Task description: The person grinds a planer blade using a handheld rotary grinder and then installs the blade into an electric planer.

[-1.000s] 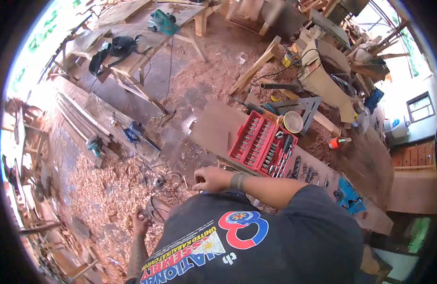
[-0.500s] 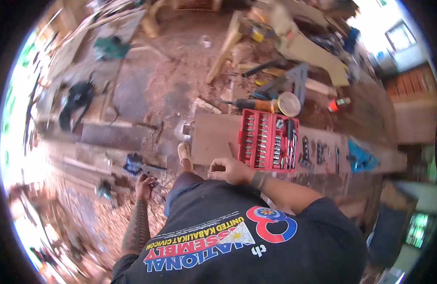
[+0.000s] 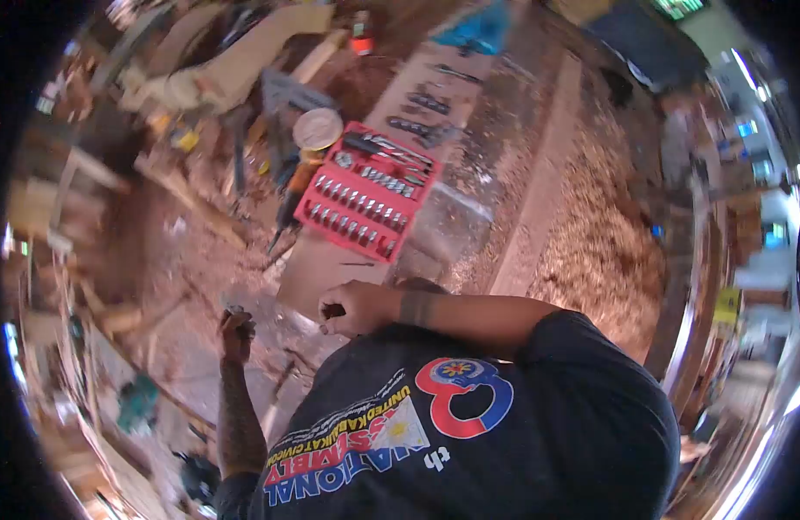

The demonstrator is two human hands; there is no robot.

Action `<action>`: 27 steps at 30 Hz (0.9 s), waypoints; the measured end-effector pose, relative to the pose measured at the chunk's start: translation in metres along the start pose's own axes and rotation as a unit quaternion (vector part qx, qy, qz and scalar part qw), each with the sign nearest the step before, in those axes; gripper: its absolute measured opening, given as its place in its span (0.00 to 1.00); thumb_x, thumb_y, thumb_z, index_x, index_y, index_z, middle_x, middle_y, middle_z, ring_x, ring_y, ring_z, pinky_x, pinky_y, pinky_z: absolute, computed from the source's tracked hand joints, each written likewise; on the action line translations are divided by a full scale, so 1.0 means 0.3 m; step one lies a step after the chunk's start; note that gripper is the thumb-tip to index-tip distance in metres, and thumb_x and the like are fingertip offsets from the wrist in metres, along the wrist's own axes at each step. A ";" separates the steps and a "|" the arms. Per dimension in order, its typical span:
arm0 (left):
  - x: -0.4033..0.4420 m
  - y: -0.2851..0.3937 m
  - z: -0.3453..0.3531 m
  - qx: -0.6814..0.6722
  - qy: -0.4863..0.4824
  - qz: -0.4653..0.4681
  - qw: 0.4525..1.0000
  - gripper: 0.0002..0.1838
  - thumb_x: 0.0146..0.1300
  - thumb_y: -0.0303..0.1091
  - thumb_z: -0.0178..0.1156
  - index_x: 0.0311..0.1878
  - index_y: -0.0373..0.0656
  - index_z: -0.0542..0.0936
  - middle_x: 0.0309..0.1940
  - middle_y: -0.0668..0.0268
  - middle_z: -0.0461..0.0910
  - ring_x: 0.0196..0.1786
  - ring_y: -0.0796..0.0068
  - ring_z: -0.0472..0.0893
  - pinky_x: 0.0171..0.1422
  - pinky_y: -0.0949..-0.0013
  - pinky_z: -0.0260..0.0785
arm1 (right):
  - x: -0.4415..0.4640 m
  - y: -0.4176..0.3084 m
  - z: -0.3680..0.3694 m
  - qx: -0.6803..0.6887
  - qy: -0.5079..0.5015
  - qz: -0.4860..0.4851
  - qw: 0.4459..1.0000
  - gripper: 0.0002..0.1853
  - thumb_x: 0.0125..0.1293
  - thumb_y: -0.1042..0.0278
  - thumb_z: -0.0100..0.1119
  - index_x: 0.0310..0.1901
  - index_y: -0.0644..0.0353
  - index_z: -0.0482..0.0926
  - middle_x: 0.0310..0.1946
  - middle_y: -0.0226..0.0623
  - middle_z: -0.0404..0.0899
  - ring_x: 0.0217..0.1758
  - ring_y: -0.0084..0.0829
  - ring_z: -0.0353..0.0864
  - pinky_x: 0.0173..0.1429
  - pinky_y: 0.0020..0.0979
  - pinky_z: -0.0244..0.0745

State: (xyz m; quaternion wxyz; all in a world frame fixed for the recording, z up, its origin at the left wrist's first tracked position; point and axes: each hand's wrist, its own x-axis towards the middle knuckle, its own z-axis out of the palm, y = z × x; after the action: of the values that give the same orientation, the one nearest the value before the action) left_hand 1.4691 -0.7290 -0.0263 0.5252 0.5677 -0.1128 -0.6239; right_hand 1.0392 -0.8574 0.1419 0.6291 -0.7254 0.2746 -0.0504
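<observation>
My left hand (image 3: 236, 336) is at the left, its fingers closed around a small greyish thing too blurred to name. Nearer the middle, my right hand (image 3: 357, 309) is curled into a loose fist with a dark hollow and nothing visible inside. It is over the near end of a brown board (image 3: 318, 276), just below an open red case (image 3: 365, 195) of sockets and bits. A round pale-lidded tin (image 3: 318, 129) and an orange-and-black power tool (image 3: 298, 184) lie left of the case. Dark metal parts (image 3: 422, 130) rest on the board beyond it.
Wood shavings (image 3: 604, 251) cover the floor at the right beside a long plank (image 3: 539, 199). A blue bag (image 3: 478, 28) and an orange-labelled bottle (image 3: 361, 36) are at the top. A grey triangular square (image 3: 287, 94) and a green tool (image 3: 138, 404) are at the left.
The whole view has swung round, so the red case now appears tilted and further left. The shavings and plank on the right have come into view. Both hands keep similar closed poses.
</observation>
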 end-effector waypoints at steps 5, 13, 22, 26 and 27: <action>0.108 0.154 0.275 0.075 -0.041 0.022 0.996 0.11 0.75 0.33 0.66 0.57 0.49 0.83 0.40 0.68 0.86 0.36 0.72 0.85 0.34 0.68 0.76 | -0.137 0.021 -0.028 -0.028 0.104 -0.007 0.994 0.21 0.73 0.49 0.74 0.49 0.61 0.85 0.44 0.44 0.89 0.47 0.41 0.89 0.54 0.44 0.82; 0.089 0.329 0.662 0.256 -0.129 0.058 0.956 0.09 0.72 0.31 0.68 0.53 0.45 0.84 0.40 0.71 0.85 0.44 0.75 0.84 0.52 0.68 0.76 | -0.428 0.225 -0.028 0.039 0.216 -0.050 0.974 0.24 0.74 0.47 0.71 0.50 0.65 0.84 0.46 0.49 0.87 0.50 0.46 0.89 0.56 0.46 0.81; -0.040 0.339 0.828 0.310 -0.017 0.049 0.949 0.09 0.73 0.34 0.68 0.53 0.47 0.86 0.38 0.73 0.86 0.36 0.77 0.84 0.39 0.69 0.75 | -0.630 1.002 0.129 -0.193 0.088 0.232 0.949 0.30 0.72 0.32 0.66 0.50 0.55 0.91 0.49 0.51 0.91 0.54 0.54 0.91 0.62 0.52 0.84; 0.006 0.330 0.753 0.366 -0.030 0.067 0.928 0.11 0.71 0.33 0.68 0.54 0.45 0.84 0.38 0.70 0.85 0.37 0.76 0.83 0.40 0.68 0.75 | -0.800 1.442 0.305 -0.077 0.133 0.304 0.940 0.36 0.69 0.25 0.66 0.48 0.58 0.94 0.49 0.53 0.93 0.53 0.56 0.93 0.63 0.53 0.87; -0.018 0.335 0.771 0.375 -0.032 0.067 0.924 0.11 0.71 0.33 0.68 0.54 0.45 0.84 0.38 0.71 0.85 0.37 0.77 0.83 0.40 0.69 0.75 | -0.855 1.560 0.350 -0.059 0.129 0.298 0.944 0.37 0.68 0.25 0.66 0.49 0.59 0.94 0.50 0.53 0.93 0.54 0.56 0.93 0.63 0.52 0.87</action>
State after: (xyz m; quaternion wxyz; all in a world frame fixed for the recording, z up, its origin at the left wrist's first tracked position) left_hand 1.3299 -0.8725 0.1273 0.3106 0.6942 -0.3931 -0.5169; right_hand 0.7099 -0.6728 -0.2498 0.5310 -0.6333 0.5595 0.0626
